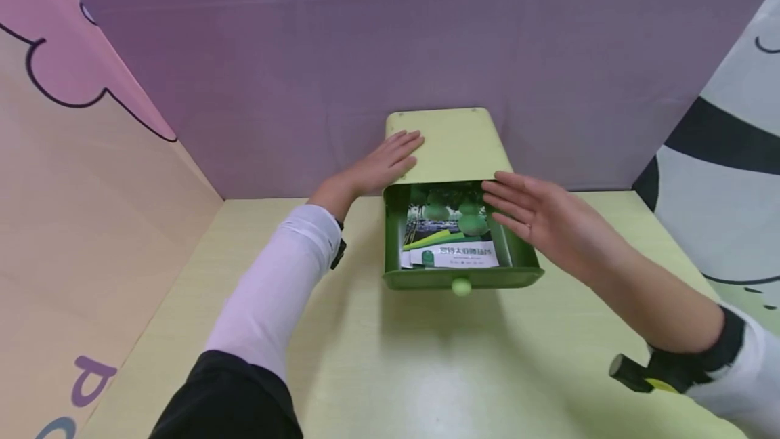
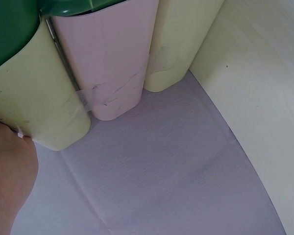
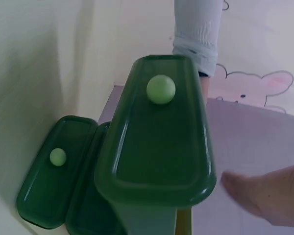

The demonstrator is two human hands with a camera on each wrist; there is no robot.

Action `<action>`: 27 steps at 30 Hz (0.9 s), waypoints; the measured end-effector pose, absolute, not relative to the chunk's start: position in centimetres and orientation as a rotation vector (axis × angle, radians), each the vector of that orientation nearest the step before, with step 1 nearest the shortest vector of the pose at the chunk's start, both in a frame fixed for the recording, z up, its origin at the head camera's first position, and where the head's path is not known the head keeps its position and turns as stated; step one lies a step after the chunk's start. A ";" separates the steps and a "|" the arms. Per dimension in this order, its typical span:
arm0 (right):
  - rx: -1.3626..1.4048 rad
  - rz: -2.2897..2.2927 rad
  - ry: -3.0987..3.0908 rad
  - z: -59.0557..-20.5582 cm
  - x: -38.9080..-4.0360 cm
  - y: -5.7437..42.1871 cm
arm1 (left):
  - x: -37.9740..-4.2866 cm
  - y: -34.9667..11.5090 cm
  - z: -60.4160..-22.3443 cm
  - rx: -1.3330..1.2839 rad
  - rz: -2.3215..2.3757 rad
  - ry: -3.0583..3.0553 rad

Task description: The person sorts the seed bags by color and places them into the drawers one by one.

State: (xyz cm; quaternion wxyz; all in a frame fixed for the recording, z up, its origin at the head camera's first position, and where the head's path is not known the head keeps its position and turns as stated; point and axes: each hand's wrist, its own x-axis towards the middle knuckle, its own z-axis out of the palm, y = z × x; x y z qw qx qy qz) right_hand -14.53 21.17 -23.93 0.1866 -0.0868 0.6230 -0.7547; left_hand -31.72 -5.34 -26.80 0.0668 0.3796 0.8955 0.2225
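A small drawer cabinet with a pale yellow top (image 1: 453, 144) stands against the back wall, its green drawer (image 1: 420, 280) pulled out. Inside the drawer lie printed cards or leaflets (image 1: 463, 254). My left hand (image 1: 386, 162) rests on the left edge of the cabinet top, fingers straight. My right hand (image 1: 536, 219) is beside the drawer's right side, fingers extended and overlapping its rim in the head view. In the right wrist view the drawer front (image 3: 152, 142) with its round light green knob (image 3: 160, 89) juts out, and my right thumb (image 3: 269, 196) is near its edge.
Lower green drawer fronts (image 3: 56, 183) show beneath the pulled-out one. From the side, the cabinet has yellow and pink tiers (image 2: 105, 63). A purple cloth wall (image 1: 341, 53) rises behind, printed panels flank both sides, and a light wood tabletop (image 1: 439, 371) lies in front.
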 end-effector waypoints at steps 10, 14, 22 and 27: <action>-0.480 -2.036 1.563 -25.4 -12.4 19.9 | -31.7 -5.6 -26.8 1.129 0.681 2.717; -0.489 -1.940 1.551 -26.2 -11.6 19.3 | -31.8 -5.7 -26.8 1.131 0.670 2.713; -0.343 -1.805 1.522 -28.9 -10.1 18.5 | -31.9 -5.8 -26.9 1.137 0.674 2.708; -0.256 -1.766 1.551 -31.2 -9.5 18.0 | -31.9 -5.9 -26.8 1.140 0.668 2.704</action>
